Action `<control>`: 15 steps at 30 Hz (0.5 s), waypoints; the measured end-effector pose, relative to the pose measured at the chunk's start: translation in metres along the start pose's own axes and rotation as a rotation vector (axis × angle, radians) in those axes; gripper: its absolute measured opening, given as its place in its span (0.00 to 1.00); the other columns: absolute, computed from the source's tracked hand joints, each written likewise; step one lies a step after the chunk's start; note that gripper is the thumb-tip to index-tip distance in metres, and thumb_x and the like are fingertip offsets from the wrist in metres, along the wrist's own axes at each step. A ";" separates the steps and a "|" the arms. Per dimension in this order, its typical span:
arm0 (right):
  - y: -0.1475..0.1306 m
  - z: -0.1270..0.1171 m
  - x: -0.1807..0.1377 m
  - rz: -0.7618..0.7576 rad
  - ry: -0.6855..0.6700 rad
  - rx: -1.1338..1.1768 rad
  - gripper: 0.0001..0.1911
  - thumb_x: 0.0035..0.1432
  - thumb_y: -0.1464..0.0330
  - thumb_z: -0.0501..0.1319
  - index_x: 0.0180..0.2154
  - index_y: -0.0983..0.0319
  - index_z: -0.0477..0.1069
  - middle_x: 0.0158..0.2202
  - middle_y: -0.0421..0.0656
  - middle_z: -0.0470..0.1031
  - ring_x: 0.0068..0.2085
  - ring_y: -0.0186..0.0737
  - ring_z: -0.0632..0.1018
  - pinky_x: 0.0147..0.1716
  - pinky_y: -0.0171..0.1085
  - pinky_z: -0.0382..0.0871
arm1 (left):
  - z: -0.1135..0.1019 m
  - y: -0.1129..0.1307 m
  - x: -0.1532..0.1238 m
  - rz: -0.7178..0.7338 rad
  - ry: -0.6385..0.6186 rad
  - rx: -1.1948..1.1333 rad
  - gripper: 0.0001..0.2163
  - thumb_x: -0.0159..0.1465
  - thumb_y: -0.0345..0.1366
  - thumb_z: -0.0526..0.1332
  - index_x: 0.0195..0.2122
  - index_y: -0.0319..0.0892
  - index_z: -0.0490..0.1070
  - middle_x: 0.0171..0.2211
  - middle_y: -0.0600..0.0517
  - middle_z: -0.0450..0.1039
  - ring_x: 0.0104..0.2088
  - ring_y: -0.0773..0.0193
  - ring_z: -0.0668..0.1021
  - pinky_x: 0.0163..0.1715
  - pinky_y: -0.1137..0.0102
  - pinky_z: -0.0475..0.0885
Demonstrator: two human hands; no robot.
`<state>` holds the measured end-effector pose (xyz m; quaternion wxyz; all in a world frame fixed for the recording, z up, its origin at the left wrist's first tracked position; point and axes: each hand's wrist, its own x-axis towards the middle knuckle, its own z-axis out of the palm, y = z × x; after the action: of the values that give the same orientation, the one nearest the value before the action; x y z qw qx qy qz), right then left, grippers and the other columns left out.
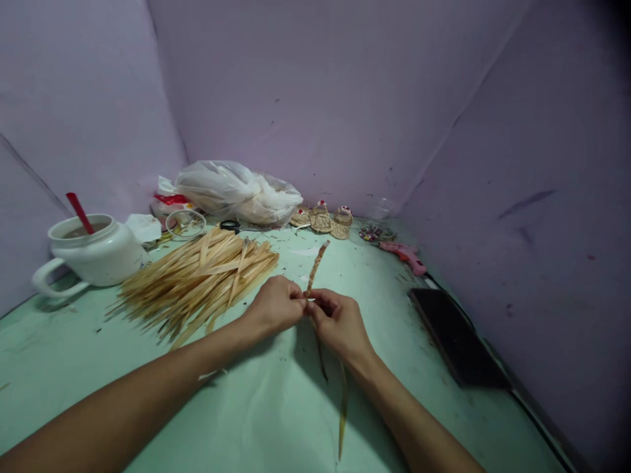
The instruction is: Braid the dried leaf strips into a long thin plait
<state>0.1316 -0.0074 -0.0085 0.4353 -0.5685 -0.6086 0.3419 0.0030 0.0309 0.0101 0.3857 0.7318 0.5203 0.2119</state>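
Note:
Between my hands a short straw braid [315, 268] stands up, tilted to the right, with a pale tip. My left hand [277, 303] pinches its lower end from the left. From the right, my right hand [340, 322] pinches the same spot, thumb and fingers together. Loose straw strands [342, 414] hang below the right hand toward the near side of the table. To the left of my left hand lies a spread bundle of dry straw strips [197, 282]. My fingers partly hide where the strands meet the braid.
A white mug [96, 253] with a red handle inside stands at left. Behind are a plastic bag [236, 194], black-handled scissors [230, 225], small woven straw pieces [321, 219] and beads [372, 233]. A pink glue gun [404, 256] and dark flat device [458, 335] lie right, beside the wall.

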 end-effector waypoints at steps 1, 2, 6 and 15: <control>-0.001 -0.002 -0.001 -0.034 0.006 -0.090 0.11 0.49 0.70 0.55 0.32 0.63 0.74 0.25 0.43 0.75 0.26 0.36 0.72 0.27 0.33 0.62 | 0.001 -0.001 0.000 0.046 0.038 0.060 0.07 0.46 0.31 0.53 0.14 0.37 0.66 0.12 0.56 0.57 0.16 0.72 0.60 0.17 0.75 0.52; -0.002 -0.005 -0.001 -0.061 0.010 -0.184 0.10 0.49 0.70 0.55 0.31 0.62 0.75 0.26 0.44 0.75 0.27 0.36 0.72 0.27 0.33 0.61 | 0.002 -0.002 -0.001 0.073 0.060 0.110 0.07 0.46 0.31 0.53 0.15 0.37 0.68 0.12 0.56 0.58 0.17 0.71 0.61 0.18 0.75 0.52; -0.006 -0.014 -0.002 -0.115 -0.009 -0.455 0.11 0.50 0.69 0.55 0.26 0.62 0.75 0.25 0.45 0.75 0.25 0.36 0.71 0.25 0.33 0.57 | 0.004 -0.003 -0.004 0.102 0.106 0.238 0.09 0.48 0.32 0.52 0.17 0.38 0.70 0.14 0.53 0.63 0.19 0.69 0.64 0.20 0.74 0.53; -0.019 0.002 -0.019 -0.225 -0.041 -0.827 0.12 0.52 0.72 0.51 0.27 0.65 0.73 0.24 0.47 0.73 0.22 0.34 0.69 0.21 0.33 0.52 | 0.013 -0.001 0.002 -0.225 0.149 -0.156 0.06 0.46 0.32 0.53 0.15 0.39 0.64 0.11 0.55 0.59 0.15 0.71 0.62 0.17 0.75 0.53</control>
<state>0.1221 -0.0282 0.0051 0.1929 -0.6185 -0.7611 0.0307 0.0124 0.0288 0.0008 0.4232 0.6188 0.6082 0.2609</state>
